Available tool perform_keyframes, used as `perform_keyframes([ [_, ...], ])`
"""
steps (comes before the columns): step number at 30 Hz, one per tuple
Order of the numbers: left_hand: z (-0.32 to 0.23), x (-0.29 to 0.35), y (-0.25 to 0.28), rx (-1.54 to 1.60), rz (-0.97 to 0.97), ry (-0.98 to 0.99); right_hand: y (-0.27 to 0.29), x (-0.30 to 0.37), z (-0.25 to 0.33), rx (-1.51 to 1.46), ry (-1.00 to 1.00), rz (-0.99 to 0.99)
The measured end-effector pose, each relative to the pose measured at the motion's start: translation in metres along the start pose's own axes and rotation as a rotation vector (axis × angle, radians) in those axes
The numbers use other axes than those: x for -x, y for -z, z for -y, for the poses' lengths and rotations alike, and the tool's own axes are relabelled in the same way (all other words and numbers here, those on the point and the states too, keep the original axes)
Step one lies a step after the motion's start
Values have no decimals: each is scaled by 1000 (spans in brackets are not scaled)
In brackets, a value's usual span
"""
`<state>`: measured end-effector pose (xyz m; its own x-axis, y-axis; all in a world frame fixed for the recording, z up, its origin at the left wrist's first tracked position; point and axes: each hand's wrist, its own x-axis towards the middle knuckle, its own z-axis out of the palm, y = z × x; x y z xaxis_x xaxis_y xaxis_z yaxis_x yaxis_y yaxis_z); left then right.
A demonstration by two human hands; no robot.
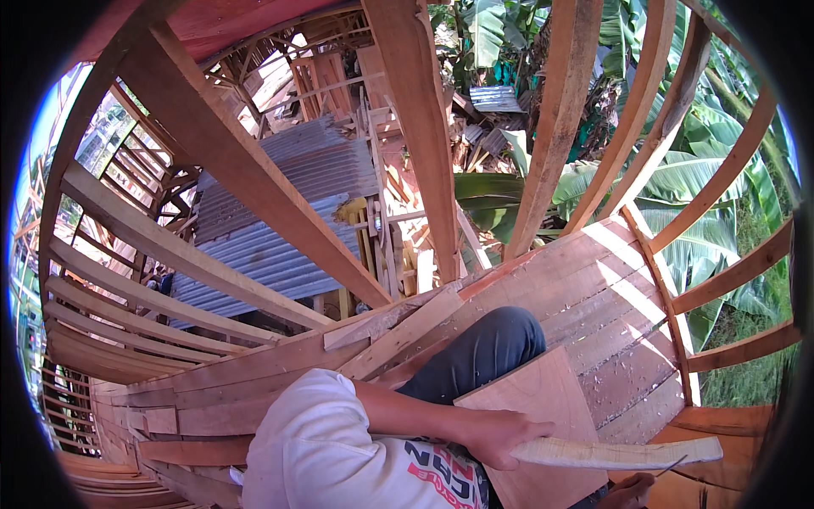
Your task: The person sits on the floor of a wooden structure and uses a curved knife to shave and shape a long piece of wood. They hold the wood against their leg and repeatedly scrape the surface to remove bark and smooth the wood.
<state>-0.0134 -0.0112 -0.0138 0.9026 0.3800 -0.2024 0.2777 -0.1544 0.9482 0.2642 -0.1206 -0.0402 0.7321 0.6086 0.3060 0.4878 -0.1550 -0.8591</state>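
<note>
My left hand [500,436] is closed around one end of a pale, slightly curved wooden strip [623,454], with a finger stretched along it. The strip reaches to the right across a flat reddish-brown wooden board [543,382], which rests against my bent leg in dark trousers [487,348]. At the lower edge, below the strip, my right hand [629,490] is closed and partly cut off by the frame. A thin dark stick-like tool [672,466] juts from its fingers toward the strip; its kind is too small to make out.
Around me rises a hull-like frame of curved wooden ribs [415,127] above a planked wall [585,314] scattered with shavings. A loose plank [407,331] leans beside my leg. Outside are a corrugated metal roof [280,204], stacked timber and banana leaves [695,178].
</note>
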Motion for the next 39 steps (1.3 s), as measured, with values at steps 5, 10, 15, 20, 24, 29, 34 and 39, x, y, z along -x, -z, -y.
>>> perform_keyframes([
  [5,-6,5,25,-19,-37,-5,-15,-23,-1,22,10,42],
  [10,10,12,36,1,-77,-17,-27,-20,2,41,27,65],
  [15,19,31,36,-35,-137,-16,-29,-25,1,73,15,98],
  [20,0,26,56,73,5,51,-29,-12,37,244,457,339],
  [24,1,21,56,68,41,152,-27,-39,28,174,60,135],
  [29,8,3,43,124,134,196,-5,-23,39,339,285,189],
  [34,11,-1,27,267,130,173,13,-9,19,166,89,35],
  [39,27,4,23,406,112,241,12,4,24,280,138,19],
])
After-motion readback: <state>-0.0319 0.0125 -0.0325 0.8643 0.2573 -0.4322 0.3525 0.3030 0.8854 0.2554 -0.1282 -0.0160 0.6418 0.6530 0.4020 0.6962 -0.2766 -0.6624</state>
